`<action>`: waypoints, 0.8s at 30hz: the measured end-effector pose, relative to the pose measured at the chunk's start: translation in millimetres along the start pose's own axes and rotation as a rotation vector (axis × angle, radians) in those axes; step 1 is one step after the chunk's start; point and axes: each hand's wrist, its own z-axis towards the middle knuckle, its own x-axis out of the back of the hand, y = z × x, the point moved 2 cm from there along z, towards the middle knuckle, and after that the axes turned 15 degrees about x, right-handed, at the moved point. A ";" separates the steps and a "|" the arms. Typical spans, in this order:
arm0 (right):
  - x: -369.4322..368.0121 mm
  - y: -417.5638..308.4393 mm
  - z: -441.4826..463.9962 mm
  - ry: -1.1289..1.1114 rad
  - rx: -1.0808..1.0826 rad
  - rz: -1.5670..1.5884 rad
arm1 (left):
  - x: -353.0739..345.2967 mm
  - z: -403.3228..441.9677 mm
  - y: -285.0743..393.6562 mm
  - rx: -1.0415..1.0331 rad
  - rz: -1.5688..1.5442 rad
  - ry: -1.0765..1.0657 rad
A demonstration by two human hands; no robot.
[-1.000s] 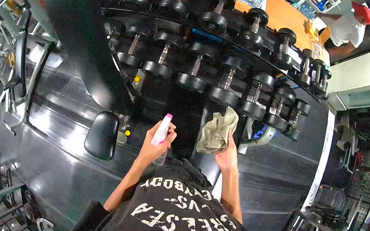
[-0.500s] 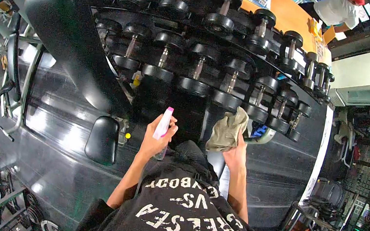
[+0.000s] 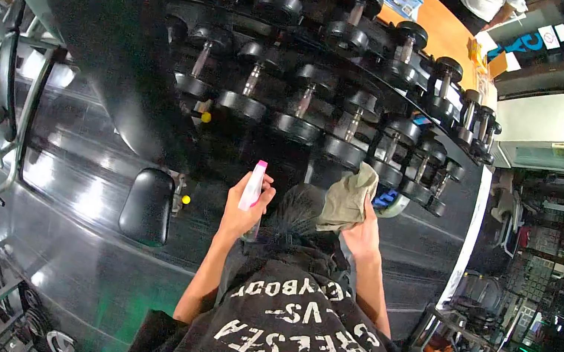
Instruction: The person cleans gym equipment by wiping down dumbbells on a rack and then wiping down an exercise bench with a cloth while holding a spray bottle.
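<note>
My left hand [image 3: 241, 212] is closed around a spray bottle [image 3: 253, 187] with a white and pink trigger head, held upright in front of my body. In my right hand [image 3: 365, 234] is a crumpled grey-green cloth [image 3: 349, 198], gripped between thumb and fingers and hanging to the left of the hand. Beyond both hands stands a rack of black dumbbells with metal handles. The nearest lower-row dumbbell [image 3: 353, 123] lies just past the cloth, and another dumbbell [image 3: 304, 102] is farther left. Neither hand visibly touches the rack.
A black padded bench [image 3: 107, 32] slants along the left, its small seat pad [image 3: 148, 205] lower down. Behind the rack is a wooden counter [image 3: 437, 24] with a person [image 3: 481, 1] beyond it. A white fridge [image 3: 550, 129] stands at right. Gym machines line both sides.
The view has shifted a little, so the bench and dumbbells sit slightly farther left. Both hands keep their hold on the spray bottle and the cloth. The person behind the counter has moved.
</note>
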 end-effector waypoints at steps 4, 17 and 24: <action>-14.0 2.3 7.0 -0.041 -0.037 0.027 | 4.8 7.8 -4.4 0.007 -0.089 -0.022; 1.2 36.5 52.1 0.064 -0.112 -0.009 | 18.8 42.3 -25.9 0.130 0.015 0.014; 64.9 51.1 76.4 0.186 -0.064 -0.089 | -9.4 90.2 -52.4 0.162 0.148 -0.010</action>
